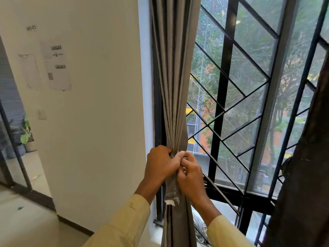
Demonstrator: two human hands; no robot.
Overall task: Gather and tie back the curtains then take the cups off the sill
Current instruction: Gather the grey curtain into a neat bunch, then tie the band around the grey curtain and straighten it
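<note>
The head camera is looking forward and down at a tall window, where a person in pale yellow sleeves is working on a grey curtain (175, 97) with both hands. The curtain is hanging at the left edge of the window, gathered into a narrow bundle of vertical folds against the dark frame, just beside a white wall (99, 122). The left hand (161, 164) is wrapping around the bundle from the left, its fingers curled and pressed together around the cloth. The right hand (191, 172) is meeting it from the right, touching it, with thumb and fingertips pinching a strip of the same grey fabric (171, 193) at the front of the bundle (its frayed, pale end is dangling just below the hands). Below the grip, the curtain is falling on out of the bottom of the picture. Behind it, black metal bars (236, 97) are crossing the glass in diagonals, with green trees showing beyond. A second, darker curtain (309, 166) is hanging at the far right edge. Printed papers (57, 66) are sticking to the wall at upper left, and a potted plant (26, 136) is standing in the room beyond.
</note>
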